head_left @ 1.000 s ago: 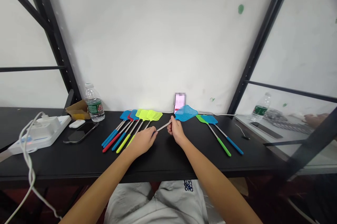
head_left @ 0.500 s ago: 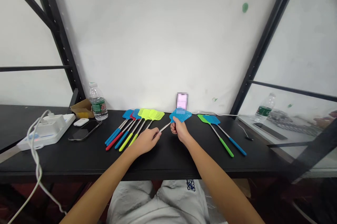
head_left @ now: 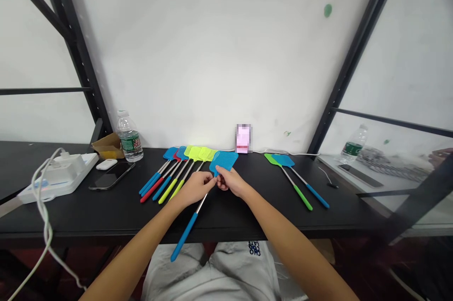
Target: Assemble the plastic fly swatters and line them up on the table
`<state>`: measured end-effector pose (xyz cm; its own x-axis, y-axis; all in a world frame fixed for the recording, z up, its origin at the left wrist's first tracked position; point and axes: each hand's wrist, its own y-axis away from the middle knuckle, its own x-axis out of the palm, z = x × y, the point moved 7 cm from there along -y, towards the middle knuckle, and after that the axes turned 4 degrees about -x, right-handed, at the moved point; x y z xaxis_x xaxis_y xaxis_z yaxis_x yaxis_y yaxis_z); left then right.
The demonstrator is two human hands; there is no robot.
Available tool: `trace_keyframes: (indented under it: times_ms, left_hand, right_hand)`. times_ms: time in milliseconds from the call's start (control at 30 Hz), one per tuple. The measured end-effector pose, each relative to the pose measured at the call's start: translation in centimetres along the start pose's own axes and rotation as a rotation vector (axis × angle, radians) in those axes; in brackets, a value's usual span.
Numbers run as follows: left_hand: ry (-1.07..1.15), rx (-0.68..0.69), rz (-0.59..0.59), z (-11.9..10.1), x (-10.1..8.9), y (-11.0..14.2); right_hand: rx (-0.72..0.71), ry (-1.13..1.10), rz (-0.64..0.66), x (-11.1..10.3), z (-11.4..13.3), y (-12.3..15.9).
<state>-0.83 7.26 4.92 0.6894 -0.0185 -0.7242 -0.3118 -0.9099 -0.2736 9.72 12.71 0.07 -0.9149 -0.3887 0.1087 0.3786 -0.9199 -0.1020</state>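
Observation:
A blue fly swatter [head_left: 223, 160] with a metal shaft and blue handle lies slanted at the middle of the black table [head_left: 106, 211]. Its head points toward the wall and its handle [head_left: 184, 236] sticks out past the front edge. My left hand [head_left: 194, 187] is closed on the shaft just below the head. My right hand [head_left: 230, 181] pinches the same spot from the right. A row of several swatters [head_left: 177, 169], blue, red and yellow-green, lies just to the left. Two more swatters [head_left: 293, 176], green and blue, lie to the right.
A water bottle [head_left: 129, 137], cardboard box [head_left: 108, 146], earbud case [head_left: 105, 164], dark phone [head_left: 111, 175] and white power strip with cables [head_left: 56, 173] sit at the left. A small phone [head_left: 243, 138] stands against the wall. Black rack posts frame both sides; another bottle [head_left: 352, 146] stands beyond the right post.
The blue swatter has swung round: its head moved left toward the row and its handle now points at me over the table edge. Both hands came together on the shaft.

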Motion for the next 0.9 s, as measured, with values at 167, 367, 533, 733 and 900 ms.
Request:
trace_keyframes:
  times_ms: [167,367,533,733,900]
  left_hand:
    - [-0.011,-0.013,0.02,0.4,0.2,-0.1]
    - [-0.094,0.043,-0.041,0.4,-0.1,-0.3]
    - [-0.151,0.056,-0.089,0.4,-0.3,-0.3]
    - [-0.177,0.001,-0.216,0.7,-1.3,-0.3]
    - [-0.196,-0.003,-0.231,0.7,-1.4,-0.2]
  right_hand:
    - [-0.014,0.025,0.054,0.2,-0.1,0.0]
    - [-0.048,-0.033,0.051,0.6,0.2,-0.1]
    - [-0.056,-0.062,-0.094,-0.7,0.8,-0.4]
    - [-0.036,0.069,-0.493,-7.4,2.3,0.1]
    - [0.034,0.28,-0.487,-9.0,2.1,0.4]
